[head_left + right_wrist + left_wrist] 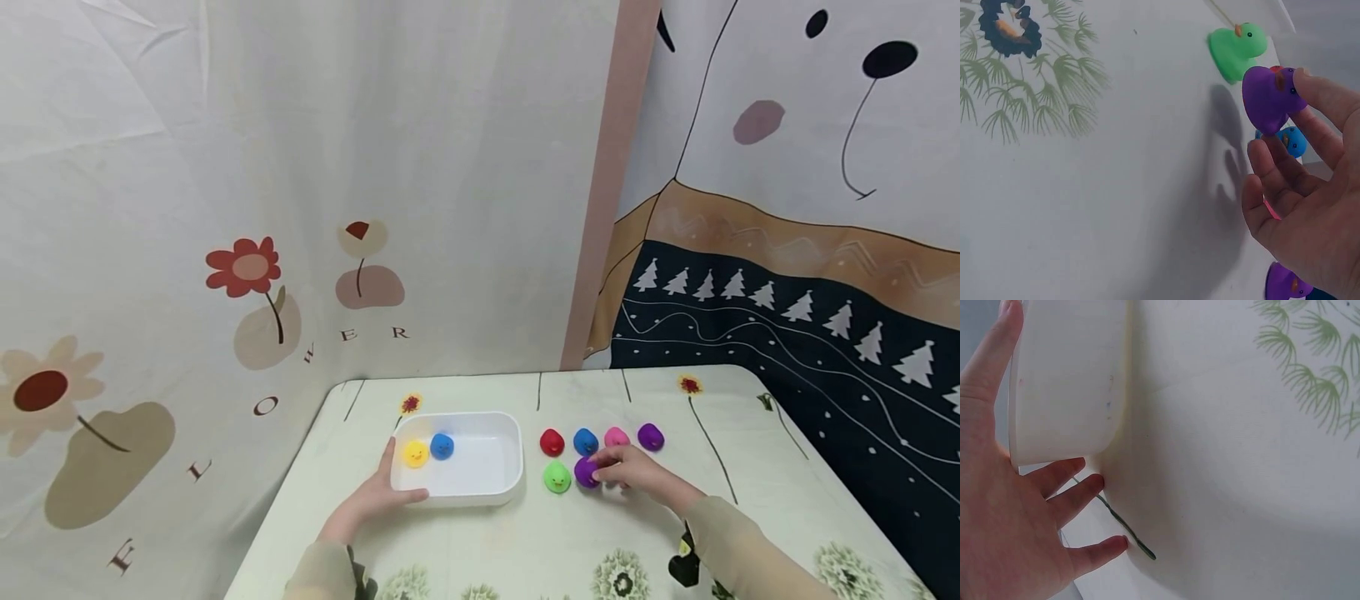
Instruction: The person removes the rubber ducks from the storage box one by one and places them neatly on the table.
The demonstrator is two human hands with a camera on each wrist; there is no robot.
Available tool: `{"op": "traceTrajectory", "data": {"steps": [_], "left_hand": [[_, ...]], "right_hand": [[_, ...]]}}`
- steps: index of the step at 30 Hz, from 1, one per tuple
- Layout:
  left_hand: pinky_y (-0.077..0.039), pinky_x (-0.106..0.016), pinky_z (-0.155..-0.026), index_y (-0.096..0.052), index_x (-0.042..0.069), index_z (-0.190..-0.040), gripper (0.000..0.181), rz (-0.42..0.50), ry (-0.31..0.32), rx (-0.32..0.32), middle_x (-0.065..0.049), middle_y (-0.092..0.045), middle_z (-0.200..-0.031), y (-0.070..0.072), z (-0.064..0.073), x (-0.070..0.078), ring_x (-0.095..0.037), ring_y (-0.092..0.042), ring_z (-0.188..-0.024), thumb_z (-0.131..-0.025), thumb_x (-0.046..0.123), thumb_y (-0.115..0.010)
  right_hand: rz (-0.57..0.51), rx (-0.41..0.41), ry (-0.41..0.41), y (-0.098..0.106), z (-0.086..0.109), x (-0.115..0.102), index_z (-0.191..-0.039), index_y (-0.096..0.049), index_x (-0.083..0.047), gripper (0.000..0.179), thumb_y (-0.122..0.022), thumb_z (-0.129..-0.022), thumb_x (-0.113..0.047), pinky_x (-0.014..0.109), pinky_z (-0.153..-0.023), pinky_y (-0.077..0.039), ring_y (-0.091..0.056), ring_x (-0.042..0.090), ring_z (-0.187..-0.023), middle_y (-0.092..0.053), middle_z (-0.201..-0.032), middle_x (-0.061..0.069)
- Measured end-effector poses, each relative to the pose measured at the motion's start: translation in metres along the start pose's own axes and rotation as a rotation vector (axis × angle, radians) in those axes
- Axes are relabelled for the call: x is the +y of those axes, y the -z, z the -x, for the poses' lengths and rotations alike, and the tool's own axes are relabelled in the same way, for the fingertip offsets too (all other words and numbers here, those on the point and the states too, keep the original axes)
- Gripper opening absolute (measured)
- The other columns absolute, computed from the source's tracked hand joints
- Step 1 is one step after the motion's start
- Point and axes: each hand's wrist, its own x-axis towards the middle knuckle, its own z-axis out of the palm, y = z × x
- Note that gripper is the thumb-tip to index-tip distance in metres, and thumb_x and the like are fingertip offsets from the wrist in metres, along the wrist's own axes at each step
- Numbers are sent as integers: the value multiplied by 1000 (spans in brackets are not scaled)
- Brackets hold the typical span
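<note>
My right hand [628, 469] pinches a purple toy duck [1263, 97] between thumb and fingertips, just right of a green duck [557, 477]. Whether its base touches the table cannot be told. Behind it stand a red duck [552, 442], a blue duck [585, 442], a pink duck [617, 437] partly hidden by the hand, and another purple duck [651, 437]. On the left, my left hand [381, 493] rests with spread fingers around the near left corner of a white plastic tray [480, 500]. Inside it sit a yellow duck [415, 454] and a blue duck [442, 447].
A flower-printed cloth covers the table [517, 554]. White curtain fabric [450, 167] hangs behind the table, and a bear-patterned cloth [750, 283] hangs at the back right. The tray's right end stands a short way left of the red and green ducks.
</note>
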Motion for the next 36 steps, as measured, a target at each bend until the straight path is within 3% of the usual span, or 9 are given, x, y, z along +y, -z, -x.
{"op": "traceTrajectory", "data": {"steps": [27,36], "left_hand": [[-21,-67,-107,10,11,-155,126,5,28,-5,-27,-12,-157,0,5,5,-50,-23,-138,-75,48,-80],[-24,-68,-105,9,7,-154,124,-22,22,-1,-31,-16,-155,1,5,6,-52,-26,-136,-76,45,-80]], "right_hand": [[75,50,-77,-1,0,7,-112,-68,-2,31,-74,-85,-17,32,-56,-43,-55,20,-79,-65,-94,3],[103,76,-94,-2,-3,8,-108,-70,-4,28,-75,-84,-17,31,-54,-43,-54,19,-77,-65,-92,1]]}}
